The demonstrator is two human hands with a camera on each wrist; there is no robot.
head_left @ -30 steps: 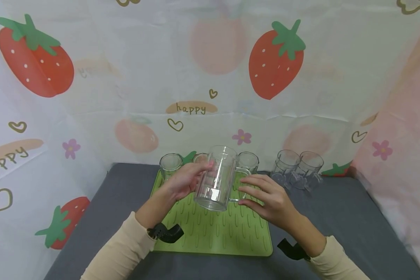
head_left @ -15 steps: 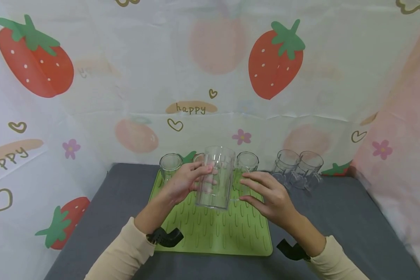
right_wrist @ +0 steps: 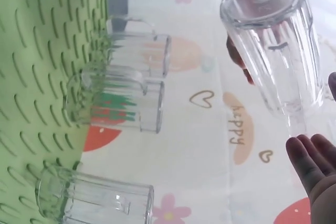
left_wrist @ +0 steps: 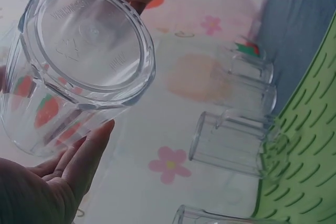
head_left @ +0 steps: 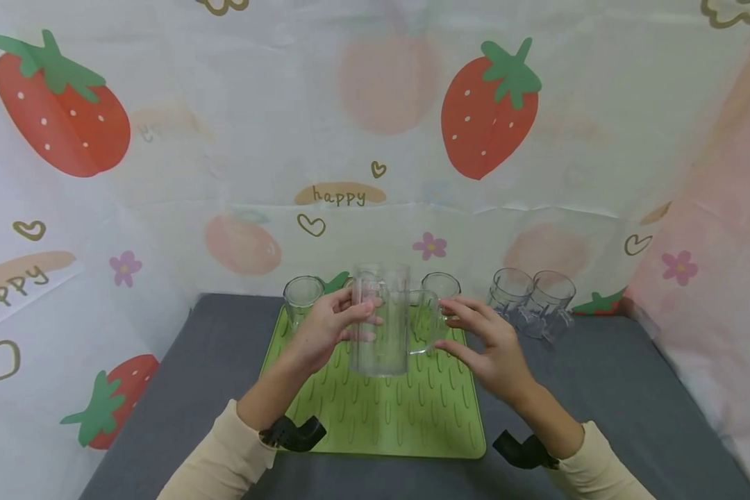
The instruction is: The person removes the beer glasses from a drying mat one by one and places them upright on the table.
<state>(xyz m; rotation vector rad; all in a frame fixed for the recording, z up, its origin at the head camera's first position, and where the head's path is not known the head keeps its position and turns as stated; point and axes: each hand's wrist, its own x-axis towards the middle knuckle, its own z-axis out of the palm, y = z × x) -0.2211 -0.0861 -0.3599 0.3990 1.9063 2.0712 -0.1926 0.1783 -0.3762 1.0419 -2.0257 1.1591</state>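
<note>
A clear glass mug [head_left: 381, 347] is held upright above the green mat [head_left: 387, 423]. My left hand [head_left: 315, 337] grips its body from the left, thumb in front and fingers showing through the glass. On the mug's right side is its handle [head_left: 426, 347]. My right hand [head_left: 496, 351] is beside that handle, fingers and thumb spread apart with their tips right at its outer edge. The left wrist view shows the mug's round base [left_wrist: 89, 38] with raised markings. In the right wrist view, extended fingertips [right_wrist: 299, 150] lie close to the mug.
Along the mat's back edge stand a glass mug [head_left: 303, 295] at left, another glass mug [head_left: 440, 288] at right, and one largely hidden behind the held mug. Two more mugs [head_left: 553, 295] stand together on the grey tabletop [head_left: 600, 389]. A strawberry-printed curtain [head_left: 256, 139] hangs behind.
The mug has gone from tilted to upright and shifted slightly left in my left hand. The fingers of my right hand have spread wider beside the handle.
</note>
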